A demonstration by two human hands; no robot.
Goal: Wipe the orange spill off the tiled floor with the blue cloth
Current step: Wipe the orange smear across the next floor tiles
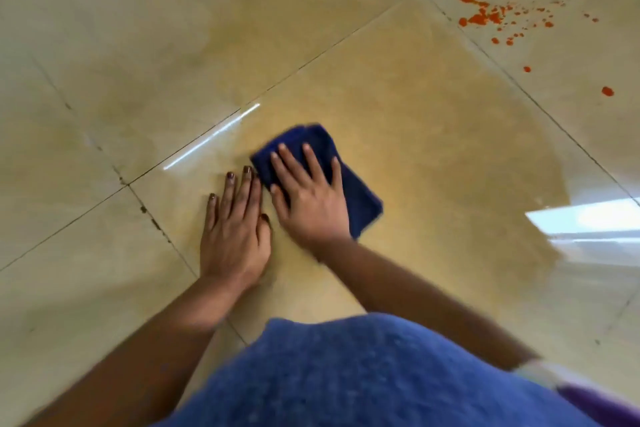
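While right hand presses flat on blue cloth (open grip), orange spill well apart.

cloth: dark blue
spill: orange-red splatter, scattered dots
floor: glossy beige tiles, dark grout lines
garment: mottled blue

Blue cloth folded, flat on glossy beige tiled floor; orange spill splattered well apart, far right.
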